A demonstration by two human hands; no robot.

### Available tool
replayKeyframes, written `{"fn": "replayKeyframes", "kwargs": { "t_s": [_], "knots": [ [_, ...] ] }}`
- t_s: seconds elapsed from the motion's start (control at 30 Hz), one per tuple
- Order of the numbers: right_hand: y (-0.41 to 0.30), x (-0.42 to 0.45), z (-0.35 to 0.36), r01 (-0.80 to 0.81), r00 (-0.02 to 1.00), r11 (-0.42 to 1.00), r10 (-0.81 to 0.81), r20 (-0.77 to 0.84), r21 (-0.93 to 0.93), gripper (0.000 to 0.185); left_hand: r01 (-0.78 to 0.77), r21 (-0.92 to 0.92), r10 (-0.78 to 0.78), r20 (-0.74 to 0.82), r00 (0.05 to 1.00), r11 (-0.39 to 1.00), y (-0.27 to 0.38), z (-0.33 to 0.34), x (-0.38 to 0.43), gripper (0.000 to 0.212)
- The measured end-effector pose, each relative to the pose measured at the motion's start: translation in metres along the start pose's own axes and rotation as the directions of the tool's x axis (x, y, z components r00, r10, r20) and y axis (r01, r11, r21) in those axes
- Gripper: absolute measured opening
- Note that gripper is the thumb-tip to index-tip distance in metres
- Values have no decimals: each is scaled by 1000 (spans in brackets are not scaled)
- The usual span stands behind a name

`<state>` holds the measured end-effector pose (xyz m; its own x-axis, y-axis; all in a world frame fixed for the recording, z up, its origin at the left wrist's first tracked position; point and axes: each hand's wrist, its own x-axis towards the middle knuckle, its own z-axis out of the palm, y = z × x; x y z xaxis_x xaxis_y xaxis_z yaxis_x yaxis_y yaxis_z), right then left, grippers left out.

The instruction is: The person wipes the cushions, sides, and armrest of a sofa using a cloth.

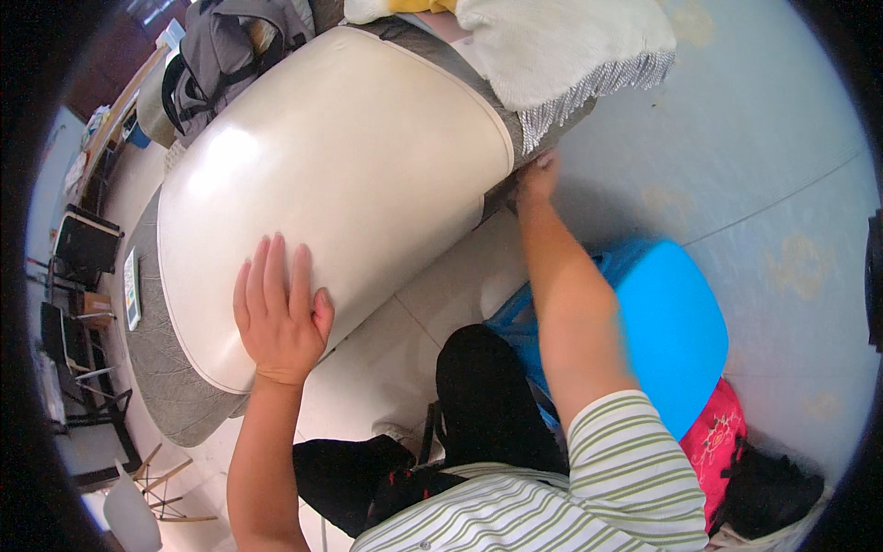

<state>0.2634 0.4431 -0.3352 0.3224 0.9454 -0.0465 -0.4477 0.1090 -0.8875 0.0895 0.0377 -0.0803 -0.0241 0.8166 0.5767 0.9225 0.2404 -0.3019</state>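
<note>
My left hand (281, 314) lies flat, fingers spread, on a smooth cream leather-like pad (359, 159). The pad covers much of a grey padded seat or bench (172, 386) with a wrinkled surface. Farther off, by the wall, my right hand (541, 176) reaches to the bench's side edge, just below a white cloth (572, 48) with silvery fringe. Its fingers are partly hidden and blurred, so any hold there cannot be made out.
Close to my right arm stand a bright blue object (672, 331) and a red embroidered cloth (714, 435), by the pale wall (772, 172). A grey bag (221, 62) sits at the bench's far left. A remote control (132, 290) lies on its left edge; a white chair (131, 510) stands lower left.
</note>
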Motion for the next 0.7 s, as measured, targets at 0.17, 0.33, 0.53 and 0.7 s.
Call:
{"fn": "replayKeyframes", "kwargs": {
  "t_s": [0.17, 0.33, 0.53, 0.7],
  "knots": [
    [-23, -6, -10, 497, 867, 769, -444, 224, -401, 12, -14, -8, 14, -20, 1000, 1000, 3, 2, 0, 51],
    [-26, -118, 29, 162, 986, 979, -158, 46, -126, 9, 3, 14, -3, -3, 1000, 1000, -4, 1, -4, 52],
    [-53, -194, 36, 310, 949, 533, -227, 220, -787, 29, 15, 7, -15, 23, 1000, 1000, -8, -4, -5, 53],
    [0, -57, -6, 329, 943, 832, -312, 114, -446, 22, -13, -71, 14, 8, 1000, 997, 17, 3, 15, 53]
  ]
}}
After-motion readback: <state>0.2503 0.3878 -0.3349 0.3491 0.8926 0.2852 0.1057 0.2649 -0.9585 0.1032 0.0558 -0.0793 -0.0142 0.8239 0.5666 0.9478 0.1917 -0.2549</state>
